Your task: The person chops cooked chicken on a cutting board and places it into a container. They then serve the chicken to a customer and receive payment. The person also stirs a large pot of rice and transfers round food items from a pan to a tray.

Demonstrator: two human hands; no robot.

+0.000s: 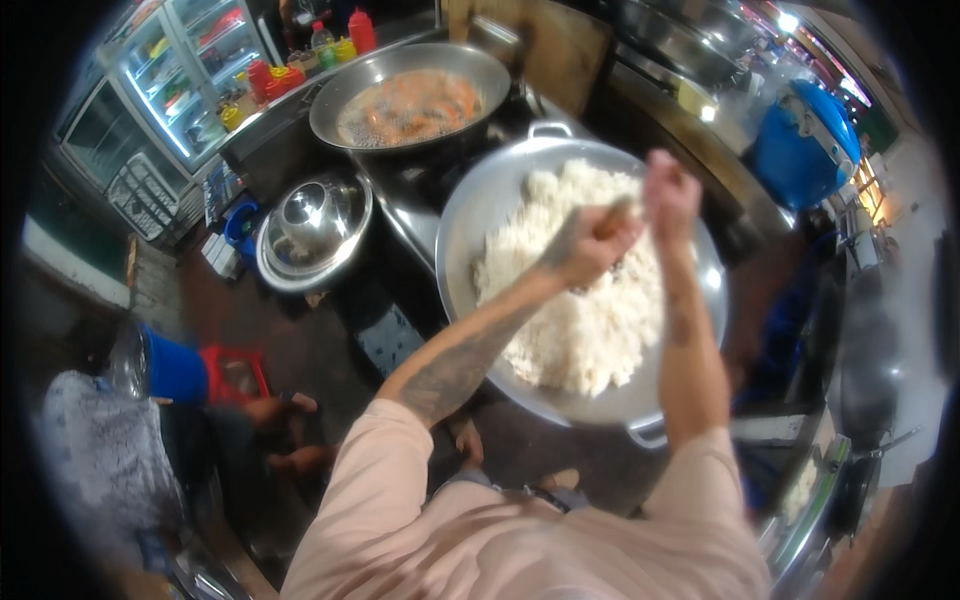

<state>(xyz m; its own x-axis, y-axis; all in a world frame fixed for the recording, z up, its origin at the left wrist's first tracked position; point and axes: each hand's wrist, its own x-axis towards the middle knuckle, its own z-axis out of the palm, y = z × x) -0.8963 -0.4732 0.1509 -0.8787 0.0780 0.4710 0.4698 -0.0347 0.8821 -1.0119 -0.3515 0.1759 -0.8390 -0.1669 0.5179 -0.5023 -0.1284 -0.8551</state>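
A wide metal pan (469, 217) in front of me holds a large heap of white cooked rice (592, 337). My left hand (596, 244) is over the middle of the rice, its fingers wrapped around a brown wooden handle (616, 217). The working end of that tool is hidden by my hand and the rice. Higher and to the right, my right hand (671, 195) is curled near the pan's far right side, seemingly around the upper end of the same handle. Motion blur softens both hands.
Beyond the left rim, a wok (326, 112) of bubbling liquid holds orange-brown pieces. A lidded metal pot (315, 232) stands left of the stove. Squeeze bottles (360, 31) line the back counter. A blue container (802, 146) is at right. A seated person's arm (292, 409) shows at lower left.
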